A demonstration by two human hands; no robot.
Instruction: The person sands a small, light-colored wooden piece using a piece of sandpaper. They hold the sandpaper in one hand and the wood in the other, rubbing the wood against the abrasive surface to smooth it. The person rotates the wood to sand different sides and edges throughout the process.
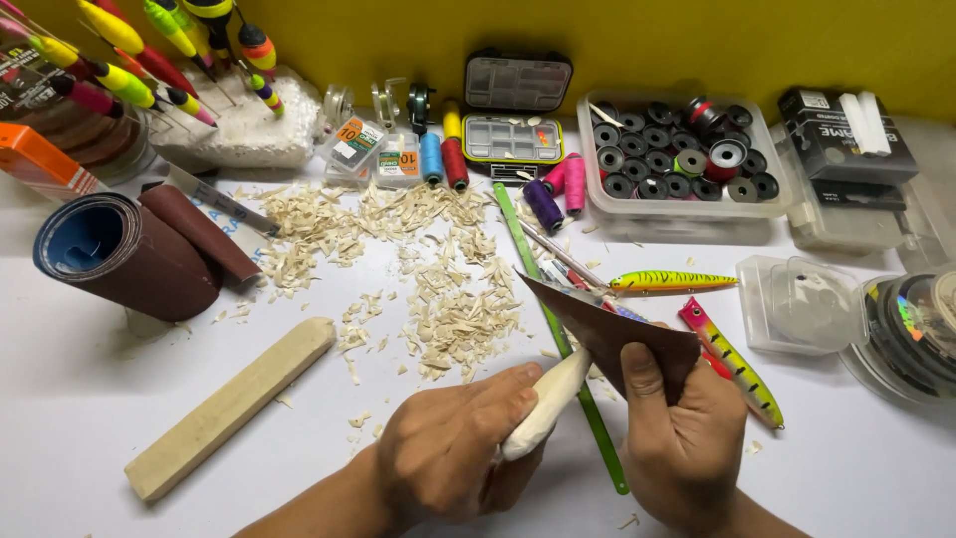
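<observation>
Left hand (448, 448) gripping a half-hidden carved wood piece (551, 399), right hand (677, 433) pinching folded sandpaper (617, 329), wrists cut off.

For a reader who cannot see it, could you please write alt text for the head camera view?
The left hand grips a pale carved wooden piece while the right hand holds a sheet of brown sandpaper against it, above a white table. Around them lie wood shavings, a wooden block, a green ruler and painted fishing lures.

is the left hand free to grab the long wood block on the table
Probably not right away: the left hand is closed around a carved white piece. The wood block lies uncovered just to its left, with only shavings nearby.
</observation>
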